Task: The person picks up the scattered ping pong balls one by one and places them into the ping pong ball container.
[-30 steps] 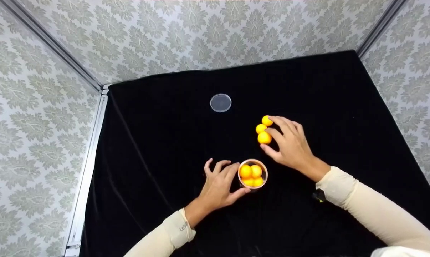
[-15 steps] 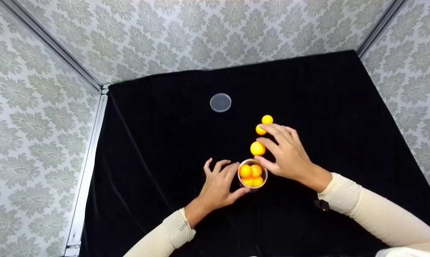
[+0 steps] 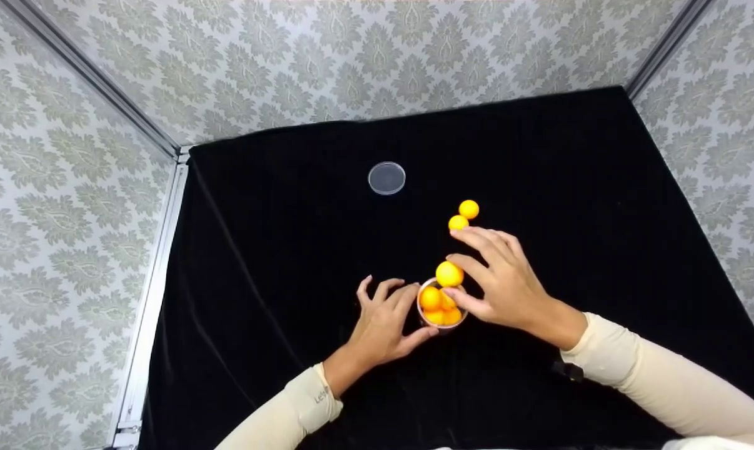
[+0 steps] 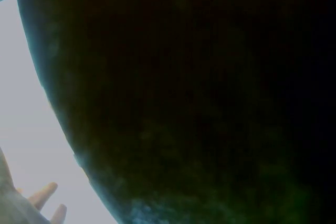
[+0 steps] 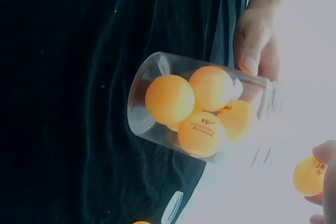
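Observation:
My left hand grips a clear plastic jar by its side, thumb and index finger around it near the rim. Inside the jar lie several orange ping-pong balls. Between thumb and index finger, my right hand pinches another ping-pong ball, which overlaps the far side of the jar's rim in the head view. Two loose ping-pong balls, a nearer one and a farther one, lie on the cloth just beyond the right hand's middle finger. The left wrist view is mostly dark, with some fingers at its lower left.
A round transparent lid lies flat on the black cloth farther back. Patterned walls and metal frame bars border the cloth-covered table at the back and sides.
My right hand has drawn one ping-pong ball away from the two loose ones, toward me and slightly left, up to the jar's rim. The left hand and jar have stayed in place.

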`<state>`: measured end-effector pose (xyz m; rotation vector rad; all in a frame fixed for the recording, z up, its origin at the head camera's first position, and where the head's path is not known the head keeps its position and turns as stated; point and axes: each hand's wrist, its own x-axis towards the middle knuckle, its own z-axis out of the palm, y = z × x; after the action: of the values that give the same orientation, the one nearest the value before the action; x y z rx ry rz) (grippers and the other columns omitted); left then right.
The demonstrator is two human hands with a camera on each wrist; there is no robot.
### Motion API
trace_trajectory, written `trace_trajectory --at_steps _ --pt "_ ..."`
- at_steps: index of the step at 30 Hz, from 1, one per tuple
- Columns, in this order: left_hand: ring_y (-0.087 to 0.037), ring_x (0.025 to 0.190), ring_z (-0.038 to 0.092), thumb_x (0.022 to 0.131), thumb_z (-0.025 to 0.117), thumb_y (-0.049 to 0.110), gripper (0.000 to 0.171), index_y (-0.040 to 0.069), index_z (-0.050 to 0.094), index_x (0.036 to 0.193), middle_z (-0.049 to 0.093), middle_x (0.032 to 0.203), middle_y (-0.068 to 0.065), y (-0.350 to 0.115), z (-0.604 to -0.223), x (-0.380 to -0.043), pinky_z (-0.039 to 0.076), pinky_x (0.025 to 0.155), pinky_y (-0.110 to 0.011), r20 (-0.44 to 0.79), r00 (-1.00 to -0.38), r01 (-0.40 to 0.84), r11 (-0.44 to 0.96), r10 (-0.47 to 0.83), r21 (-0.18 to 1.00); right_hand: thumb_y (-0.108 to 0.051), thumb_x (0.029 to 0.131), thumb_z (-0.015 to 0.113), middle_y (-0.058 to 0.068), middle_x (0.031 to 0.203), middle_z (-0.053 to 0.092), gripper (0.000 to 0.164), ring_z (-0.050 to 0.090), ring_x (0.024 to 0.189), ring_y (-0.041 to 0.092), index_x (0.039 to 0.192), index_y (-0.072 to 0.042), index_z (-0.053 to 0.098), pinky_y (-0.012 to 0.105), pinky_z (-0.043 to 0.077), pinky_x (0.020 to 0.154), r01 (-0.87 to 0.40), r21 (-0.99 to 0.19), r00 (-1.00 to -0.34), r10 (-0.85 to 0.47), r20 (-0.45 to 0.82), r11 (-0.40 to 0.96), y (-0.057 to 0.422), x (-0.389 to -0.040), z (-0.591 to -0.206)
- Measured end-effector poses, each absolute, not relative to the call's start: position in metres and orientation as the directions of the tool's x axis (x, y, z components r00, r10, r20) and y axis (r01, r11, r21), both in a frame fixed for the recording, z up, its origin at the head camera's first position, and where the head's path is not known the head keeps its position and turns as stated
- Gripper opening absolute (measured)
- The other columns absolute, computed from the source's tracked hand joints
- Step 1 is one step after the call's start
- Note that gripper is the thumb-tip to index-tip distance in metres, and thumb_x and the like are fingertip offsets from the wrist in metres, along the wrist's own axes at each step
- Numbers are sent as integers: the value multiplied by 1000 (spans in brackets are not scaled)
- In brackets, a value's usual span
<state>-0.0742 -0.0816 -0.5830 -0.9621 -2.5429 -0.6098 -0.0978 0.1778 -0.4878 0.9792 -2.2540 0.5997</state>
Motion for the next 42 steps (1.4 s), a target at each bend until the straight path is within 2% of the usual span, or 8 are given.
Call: trace_trajectory --at_steps 11,20,35,42 --pt "-28 124 57 88 64 69 77 11 57 138 68 129 0 -81 -583 -74 27 104 -74 480 -695 694 673 535 256 -42 78 81 13 144 59 45 58 128 39 109 -10 73 58 41 101 -786 -167 -525 -498 690 596 172 -89 -486" --pt "-29 124 57 89 64 68 76 11 57 138 68 129 0 -82 -584 -73 25 106 -72 469 -701 692 672 537 264 -47 83 76 14 145 58 44 57 130 38 108 -11 74 59 41 100 -799 -155 -508 -515 691 581 171 -85 -481" --pt "-29 125 57 87 66 68 76 12 57 138 69 129 -2 -81 -583 -73 24 107 -72 465 -704 688 676 536 263 -47 81 75 14 145 58 44 57 129 40 106 -11 74 60 40 99 -803 -155 -504 -516 693 576 171 -84 -479" --pt "-29 124 57 88 64 69 76 13 56 139 68 129 -1 -81 -582 -73 27 105 -74 473 -700 690 677 535 256 -47 80 73 13 145 58 44 56 131 38 106 -11 74 60 40 99 -796 -149 -506 -511 695 587 172 -85 -480"
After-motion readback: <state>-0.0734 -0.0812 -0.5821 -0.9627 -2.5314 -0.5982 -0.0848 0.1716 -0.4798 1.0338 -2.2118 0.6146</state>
